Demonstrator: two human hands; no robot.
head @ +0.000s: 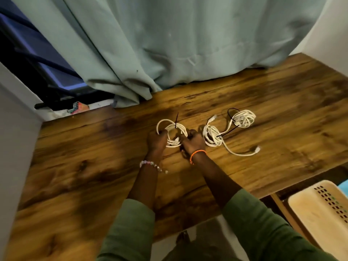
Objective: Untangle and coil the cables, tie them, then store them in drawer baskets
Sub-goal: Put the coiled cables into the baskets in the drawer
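Three white cable coils lie on the wooden table [75, 166], mid-frame. Left coil [172, 133] is gripped on both sides: left hand [157, 141] fisted around its left edge, right hand [193, 142] closed on its right edge. A black tie [176, 120] sticks up from its top. Middle coil [212, 135] sits just right of the right hand, tied black, one loose end trailing to a plug [257, 149] at right. Far coil [243, 118] lies upper right of it, also tied. Green sleeves, bracelets on both wrists. Pale curtain [169, 44] hangs behind. Beige basket [308, 210] in an open drawer, lower right corner.
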